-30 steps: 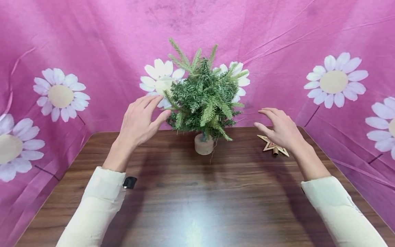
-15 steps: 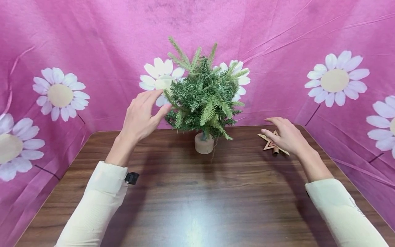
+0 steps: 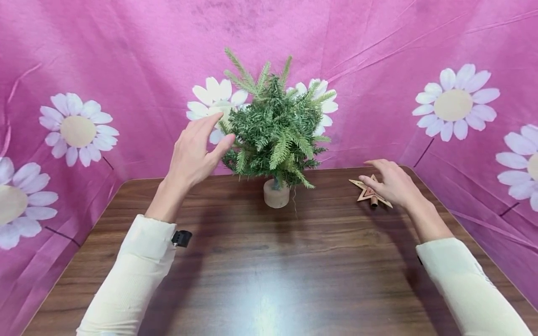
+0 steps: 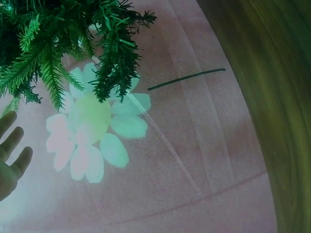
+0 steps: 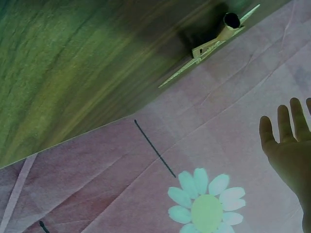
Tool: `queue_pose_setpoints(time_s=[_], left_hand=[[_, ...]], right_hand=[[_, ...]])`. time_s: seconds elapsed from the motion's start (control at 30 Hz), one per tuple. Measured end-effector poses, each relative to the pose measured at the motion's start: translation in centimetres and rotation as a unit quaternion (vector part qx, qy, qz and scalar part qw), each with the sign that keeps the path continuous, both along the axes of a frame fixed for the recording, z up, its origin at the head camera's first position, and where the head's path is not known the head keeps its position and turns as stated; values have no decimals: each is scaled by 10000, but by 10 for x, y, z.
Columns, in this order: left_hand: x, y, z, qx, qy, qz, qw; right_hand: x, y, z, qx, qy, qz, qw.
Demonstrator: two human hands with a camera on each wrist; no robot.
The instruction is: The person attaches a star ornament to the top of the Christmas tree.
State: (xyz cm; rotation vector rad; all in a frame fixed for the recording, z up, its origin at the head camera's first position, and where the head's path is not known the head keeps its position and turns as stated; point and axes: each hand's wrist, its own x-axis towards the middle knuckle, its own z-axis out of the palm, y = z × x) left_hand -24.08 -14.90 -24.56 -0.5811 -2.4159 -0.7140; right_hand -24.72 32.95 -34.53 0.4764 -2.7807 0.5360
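Observation:
A small artificial Christmas tree (image 3: pixel 275 126) stands upright on a round wooden base (image 3: pixel 276 194) near the back of the table. Beside its left branches my left hand (image 3: pixel 191 151) hovers with fingers extended; whether the fingertips touch the needles I cannot tell. In the left wrist view, fingers (image 4: pixel 12 143) of that hand show below the branches (image 4: pixel 51 63). A gold star tree topper (image 3: pixel 366 192) with a short tube lies on the table at the right. My right hand (image 3: pixel 395 184) hangs just above and beside the star, relaxed and holding nothing, partly covering it.
The brown wooden table (image 3: pixel 260 261) ends at a pink cloth backdrop (image 3: pixel 159 56) with printed white daisies (image 3: pixel 453 105) at the back and sides. A black strap (image 3: pixel 182 238) pokes out at the left cuff. A thin strand hangs beside the tree's base.
My right hand has moved down and slightly right, closer to the star. The left hand has shifted slightly up and right toward the tree. Tree and star stay in place.

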Motion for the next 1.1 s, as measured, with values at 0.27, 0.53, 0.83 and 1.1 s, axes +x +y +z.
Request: queue_pose_setpoints(time_s=[0.27, 0.53, 0.83, 1.1], left_hand=[[-2, 6, 9, 312, 83, -106, 9994], [-3, 12, 14, 249, 202, -322, 9990], [-4, 18, 18, 56, 243, -494, 9985], [-8, 27, 24, -288, 229, -741, 9966]], right_hand=[[-3, 8, -5, -86, 32, -100, 9999], [-3, 15, -9, -132, 33, -211, 9997], [-6, 23, -16, -189, -29, -303, 9994], [-9, 31, -21, -303, -115, -302, 9990]])
